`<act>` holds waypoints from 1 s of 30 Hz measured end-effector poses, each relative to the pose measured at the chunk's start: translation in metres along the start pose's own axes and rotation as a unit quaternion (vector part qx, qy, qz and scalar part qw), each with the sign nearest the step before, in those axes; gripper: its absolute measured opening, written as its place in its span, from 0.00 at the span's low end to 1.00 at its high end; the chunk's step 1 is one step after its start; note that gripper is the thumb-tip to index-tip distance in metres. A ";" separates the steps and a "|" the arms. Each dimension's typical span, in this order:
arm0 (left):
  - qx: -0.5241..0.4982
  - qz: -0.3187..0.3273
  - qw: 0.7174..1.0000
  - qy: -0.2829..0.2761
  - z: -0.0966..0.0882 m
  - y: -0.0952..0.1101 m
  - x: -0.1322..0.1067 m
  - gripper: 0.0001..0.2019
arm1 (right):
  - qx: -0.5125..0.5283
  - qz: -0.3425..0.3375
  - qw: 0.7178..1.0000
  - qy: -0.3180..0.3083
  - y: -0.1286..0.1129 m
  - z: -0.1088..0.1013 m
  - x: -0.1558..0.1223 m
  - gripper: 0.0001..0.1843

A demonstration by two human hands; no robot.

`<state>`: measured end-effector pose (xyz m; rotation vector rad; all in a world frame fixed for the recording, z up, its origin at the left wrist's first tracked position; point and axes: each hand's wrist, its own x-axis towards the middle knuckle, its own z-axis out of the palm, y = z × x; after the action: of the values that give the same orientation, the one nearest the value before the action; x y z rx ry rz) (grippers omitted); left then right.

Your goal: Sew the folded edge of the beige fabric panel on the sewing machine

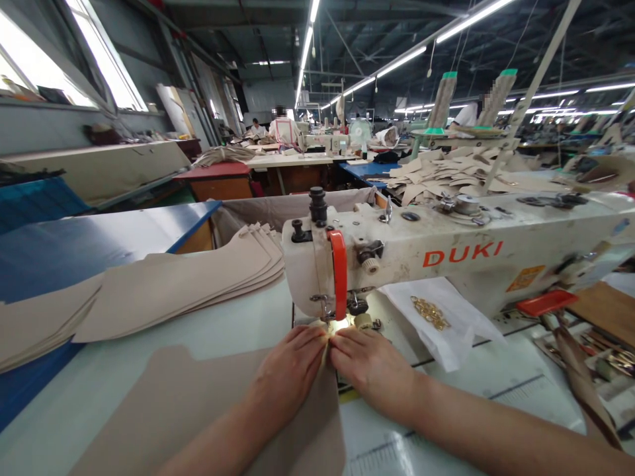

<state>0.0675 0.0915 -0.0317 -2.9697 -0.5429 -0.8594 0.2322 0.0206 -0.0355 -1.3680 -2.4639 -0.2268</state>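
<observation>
A flat beige fabric piece (188, 403) lies on the white sewing table (228, 330) in front of me. My left hand (290, 367) rests on its upper right corner, fingers pressed together on the edge. My right hand (372, 367) meets it fingertip to fingertip, pinching the same edge under the lit needle area of the white DUKI sewing machine (446, 254). The needle itself is hidden behind the machine's red guard (338, 271).
A stack of cut beige pieces (163, 284) lies to the left on a blue board (64, 244). Small gold rings (430, 313) sit on white paper right of the needle. Tools and a red part lie at far right. Other workers sit at tables far behind.
</observation>
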 end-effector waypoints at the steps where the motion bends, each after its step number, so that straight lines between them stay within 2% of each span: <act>1: 0.004 0.003 1.000 0.003 0.001 -0.001 0.001 0.16 | 0.003 0.005 1.000 -0.001 0.001 0.000 0.000 0.03; 5: 0.014 0.019 1.000 0.017 0.004 -0.005 0.002 0.16 | 0.011 0.016 1.000 -0.010 0.003 0.000 0.001 0.04; 13: -0.020 -0.007 1.000 0.010 0.008 -0.011 0.002 0.15 | 0.006 0.017 1.000 -0.004 0.005 0.000 0.002 0.02; 21: 0.022 0.011 0.999 0.021 0.009 -0.011 0.003 0.17 | 0.001 0.016 1.000 0.015 0.006 0.002 0.002 0.04; 30: -0.006 -0.022 1.000 0.017 0.007 -0.007 0.004 0.15 | 0.011 0.022 1.000 0.005 0.005 0.000 0.002 0.03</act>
<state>0.0721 0.1003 -0.0366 -2.9586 -0.6073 -0.9170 0.2354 0.0248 -0.0348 -1.4063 -2.4180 -0.1955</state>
